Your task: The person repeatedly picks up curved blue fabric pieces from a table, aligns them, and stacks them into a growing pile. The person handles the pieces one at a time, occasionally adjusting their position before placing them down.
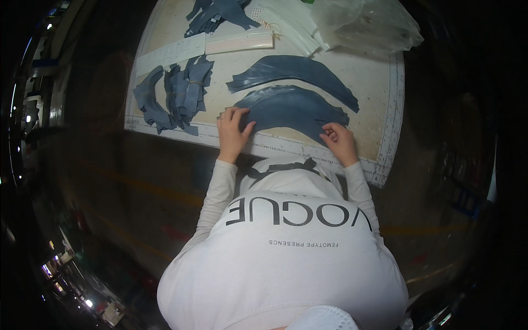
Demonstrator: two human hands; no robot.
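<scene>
I saw the nearer curved blue sheet (291, 107) on the table (379, 82), my left hand (233, 132) at its left end, thumb and fingers parted, my right hand (340, 143) seemingly pinching its right end, and judged light, even tension best.

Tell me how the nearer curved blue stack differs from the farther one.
The nearer stack has the left hand at its left end and the right hand at its right end; the farther stack has no hand on it. The nearer stack shows as a broader band, the farther stack as a slimmer one. Both are blue and lie on the table, bowed toward its far edge.
</scene>
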